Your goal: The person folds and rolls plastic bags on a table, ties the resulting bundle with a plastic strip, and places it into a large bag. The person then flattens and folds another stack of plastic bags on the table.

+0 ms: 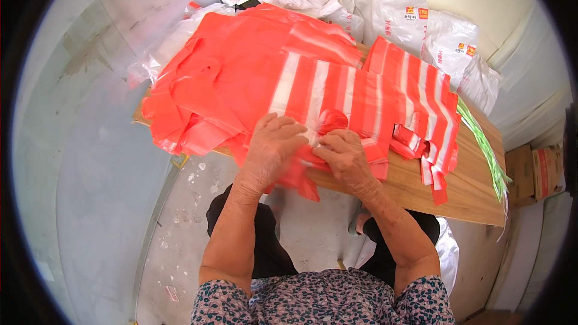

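Note:
Red plastic bags [223,78] with white stripes lie in a loose, flattened pile over the table. At its near edge, my left hand [274,144] has its fingers bent over the plastic, partly blurred; its thumb is hidden. Close beside it on the right, my right hand [344,156] pinches a gathered part of a striped plastic bag [322,93]. A crumpled red bulge of film stands just above my right fingers. Below my hands, loose red plastic hangs past the table edge.
The wooden table [397,186] stands before my knees. To the right lie more striped bags [415,99] and a bundle of green plastic strips [484,144]. Stuffed white sacks [394,18] line the back. Cardboard boxes [533,171] sit at the far right.

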Demonstrator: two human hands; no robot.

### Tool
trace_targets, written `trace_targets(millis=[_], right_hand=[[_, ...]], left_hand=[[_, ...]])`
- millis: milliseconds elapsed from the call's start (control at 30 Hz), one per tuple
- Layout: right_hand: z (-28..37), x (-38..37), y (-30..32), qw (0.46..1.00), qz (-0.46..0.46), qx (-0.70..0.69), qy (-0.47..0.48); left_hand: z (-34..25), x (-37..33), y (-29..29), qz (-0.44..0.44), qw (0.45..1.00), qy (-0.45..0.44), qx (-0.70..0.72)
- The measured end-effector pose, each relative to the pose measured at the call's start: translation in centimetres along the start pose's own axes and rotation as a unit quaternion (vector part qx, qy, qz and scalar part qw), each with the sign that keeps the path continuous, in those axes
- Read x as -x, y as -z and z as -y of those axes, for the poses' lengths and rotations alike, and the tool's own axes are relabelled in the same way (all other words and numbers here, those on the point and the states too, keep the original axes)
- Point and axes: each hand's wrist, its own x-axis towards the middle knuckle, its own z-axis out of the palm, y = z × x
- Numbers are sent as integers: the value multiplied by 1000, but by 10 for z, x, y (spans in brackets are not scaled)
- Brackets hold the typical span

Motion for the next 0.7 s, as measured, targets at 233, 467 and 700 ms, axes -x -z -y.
trace_targets(millis=[233, 467, 700], right_hand=[[3, -1, 16, 1000, 8, -20, -18], [-7, 37, 44, 983, 57, -42, -169], [11, 44, 35, 983, 108, 34, -147]], left_hand=[[-9, 3, -7, 130, 991, -20, -2], [-10, 4, -5, 124, 992, -18, 9], [-12, 5, -5, 158, 987, -21, -6]])
